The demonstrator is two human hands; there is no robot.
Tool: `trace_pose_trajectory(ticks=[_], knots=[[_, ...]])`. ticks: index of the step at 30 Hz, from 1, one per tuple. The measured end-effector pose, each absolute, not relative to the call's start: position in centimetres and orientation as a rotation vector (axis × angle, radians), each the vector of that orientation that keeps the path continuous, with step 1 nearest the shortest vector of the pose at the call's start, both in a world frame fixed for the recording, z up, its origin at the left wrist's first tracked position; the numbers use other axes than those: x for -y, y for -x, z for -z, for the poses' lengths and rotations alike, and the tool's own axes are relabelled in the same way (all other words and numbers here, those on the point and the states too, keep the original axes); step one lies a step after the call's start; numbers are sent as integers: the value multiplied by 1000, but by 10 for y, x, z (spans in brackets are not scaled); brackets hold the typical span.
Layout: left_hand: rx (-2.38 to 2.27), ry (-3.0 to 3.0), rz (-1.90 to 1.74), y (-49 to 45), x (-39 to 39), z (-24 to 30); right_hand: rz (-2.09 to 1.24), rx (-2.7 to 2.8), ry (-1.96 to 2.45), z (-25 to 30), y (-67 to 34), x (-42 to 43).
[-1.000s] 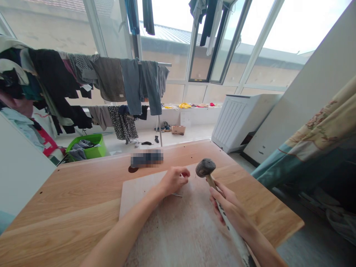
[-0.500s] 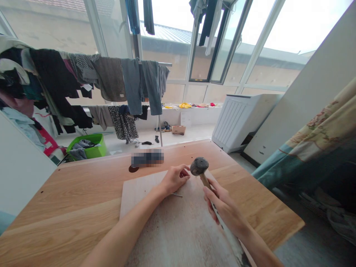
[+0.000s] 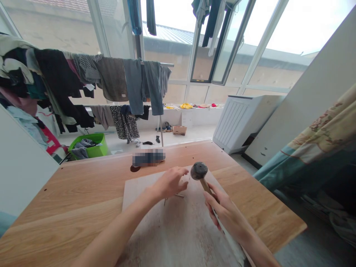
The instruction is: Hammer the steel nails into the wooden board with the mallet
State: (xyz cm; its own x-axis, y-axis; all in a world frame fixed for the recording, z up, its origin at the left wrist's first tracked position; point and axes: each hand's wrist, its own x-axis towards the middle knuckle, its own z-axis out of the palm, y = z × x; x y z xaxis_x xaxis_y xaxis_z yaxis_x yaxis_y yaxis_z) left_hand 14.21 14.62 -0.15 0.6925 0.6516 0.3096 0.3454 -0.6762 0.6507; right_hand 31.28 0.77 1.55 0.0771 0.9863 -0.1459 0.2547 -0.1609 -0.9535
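Note:
My right hand [image 3: 222, 205] is wrapped round the wooden handle of a rubber mallet [image 3: 199, 171], its dark round head raised over the far part of a pale wooden board [image 3: 172, 230]. My left hand [image 3: 172, 181] hovers above the board just left of the mallet head, thumb and fingers apart with nothing between them. A thin nail [image 3: 190, 177] appears to stand upright on the board between the left fingertips and the mallet head. Under my left hand lie a few loose nails [image 3: 179, 195], partly hidden by it.
The board lies on a wood-grain table [image 3: 83, 207]. Near the far edge are a blurred-out dark item [image 3: 148, 158] and a dark round hole [image 3: 135, 168]. Beyond stand a clothes rack [image 3: 167, 65], a green basin [image 3: 97, 148] and a white washing machine [image 3: 239, 118]. A curtain [image 3: 314, 144] hangs at the right.
My left thumb and fingers have spread apart and drawn slightly back from the nail. The mallet head has dipped a little, still in my right hand. The view has shifted slightly.

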Motion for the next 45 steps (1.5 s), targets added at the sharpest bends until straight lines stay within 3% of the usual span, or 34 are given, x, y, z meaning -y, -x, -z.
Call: trace_pose_trajectory(ticks=[7,10,20,45], knots=[[-475,-3254,-257,-113,-93,-24,-1104,1225,1498,-8,-321,-4],[-378,-3379,-253,-117,-87,-23,-1096,1226,1495,-8,-321,-5],[-847,-2076,-944,-131,-141,8,-1119,1220,1441,-13,-317,-6],[-892,-2072,-928,-133,-137,23,-1278,1140,1322,-20,-297,-14]])
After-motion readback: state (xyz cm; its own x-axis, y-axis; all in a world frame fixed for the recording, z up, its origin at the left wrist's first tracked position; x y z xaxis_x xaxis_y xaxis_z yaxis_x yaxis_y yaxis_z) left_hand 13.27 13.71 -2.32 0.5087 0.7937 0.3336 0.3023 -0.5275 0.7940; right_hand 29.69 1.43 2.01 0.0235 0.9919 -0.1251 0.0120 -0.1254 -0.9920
